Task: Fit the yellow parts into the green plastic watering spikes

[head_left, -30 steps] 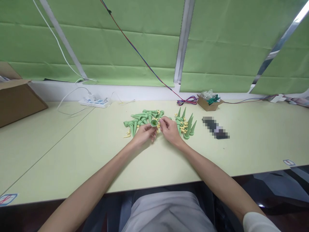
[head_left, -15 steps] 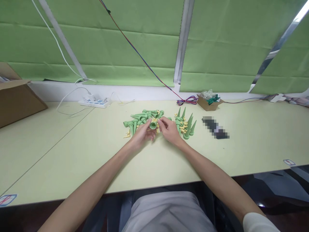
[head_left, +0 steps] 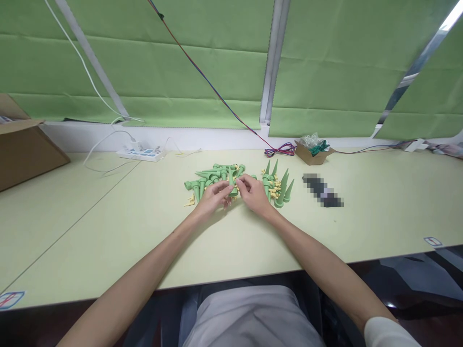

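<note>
Between my hands is a green cone-shaped piece (head_left: pixel 233 192), its wide collar toward me and its narrow part pointing away. My left hand (head_left: pixel 214 197) is closed on it from the left. My right hand (head_left: pixel 251 192) is pinched at its right side; something small and yellow seems to be at the fingertips, too small to make out. Behind and left lies a pile of green cones and collars (head_left: pixel 196 187), with yellow pieces (head_left: pixel 189 201) beside it. To the right, several green spikes (head_left: pixel 282 193) lie with small yellow parts among them.
A power strip (head_left: pixel 141 153) with white cables is at the back left, near a large cardboard box (head_left: pixel 29 154). At the back right are coiled wires (head_left: pixel 280 150), a small box (head_left: pixel 314 156) and a pixelated dark object (head_left: pixel 321 190).
The green piece in my left hand has been turned: its open round end faced the camera before, and now its side shows. My right hand has hardly moved.
</note>
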Tool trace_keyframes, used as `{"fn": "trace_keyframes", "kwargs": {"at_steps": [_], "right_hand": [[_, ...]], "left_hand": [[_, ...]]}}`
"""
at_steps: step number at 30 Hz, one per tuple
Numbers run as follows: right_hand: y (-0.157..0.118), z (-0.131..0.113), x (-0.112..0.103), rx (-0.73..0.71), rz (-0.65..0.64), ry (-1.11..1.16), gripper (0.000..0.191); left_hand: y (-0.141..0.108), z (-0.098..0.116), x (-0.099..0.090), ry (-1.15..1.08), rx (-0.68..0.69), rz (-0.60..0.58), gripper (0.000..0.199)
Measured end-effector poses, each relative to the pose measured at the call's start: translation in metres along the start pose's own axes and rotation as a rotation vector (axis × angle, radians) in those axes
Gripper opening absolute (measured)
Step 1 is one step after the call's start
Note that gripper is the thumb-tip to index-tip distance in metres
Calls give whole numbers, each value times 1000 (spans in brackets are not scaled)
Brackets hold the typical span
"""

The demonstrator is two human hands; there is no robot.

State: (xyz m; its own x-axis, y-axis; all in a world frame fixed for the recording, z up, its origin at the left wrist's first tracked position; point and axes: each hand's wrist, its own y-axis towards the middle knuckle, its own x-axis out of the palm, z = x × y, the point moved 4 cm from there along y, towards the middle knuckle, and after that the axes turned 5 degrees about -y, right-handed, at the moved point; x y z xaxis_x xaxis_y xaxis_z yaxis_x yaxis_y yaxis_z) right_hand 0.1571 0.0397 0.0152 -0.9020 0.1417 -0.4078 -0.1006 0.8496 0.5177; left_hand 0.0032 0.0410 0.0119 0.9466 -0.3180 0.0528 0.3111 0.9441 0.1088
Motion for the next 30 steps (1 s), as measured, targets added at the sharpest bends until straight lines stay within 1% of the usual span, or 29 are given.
{"fn": "trace_keyframes", "kwargs": {"at_steps": [3,6,12,15,19,21,24,26,28,30], "right_hand": [[0,1,0,5,11,-22,32],[1,2,0,12,20,-24,32],[3,4,0,39,32,-5,31],[4,6,0,62,38,-11,32],[4,9,2,83,30,-12,32],[4,10,3,86,28,-11,32],[4,12,3,90,40,-9,31],[4,12,2,98,58,2,33],[4,12,0,100,84,17,35],[3,11,-2,98,112,31,38]], "left_hand": [[-2,7,2,128,84,-11,42],[-4,11,3,229,129,-3,42],[-5,7,1,332,180,108,39],[-4,4,0,366,262,145,34],[-4,5,0,490,381,127,22],[-5,7,1,543,420,115,19],[-5,6,3,568,422,100,21],[-4,5,3,565,397,101,27],[-4,4,3,553,371,132,35],[-4,3,0,520,335,190,38]]}}
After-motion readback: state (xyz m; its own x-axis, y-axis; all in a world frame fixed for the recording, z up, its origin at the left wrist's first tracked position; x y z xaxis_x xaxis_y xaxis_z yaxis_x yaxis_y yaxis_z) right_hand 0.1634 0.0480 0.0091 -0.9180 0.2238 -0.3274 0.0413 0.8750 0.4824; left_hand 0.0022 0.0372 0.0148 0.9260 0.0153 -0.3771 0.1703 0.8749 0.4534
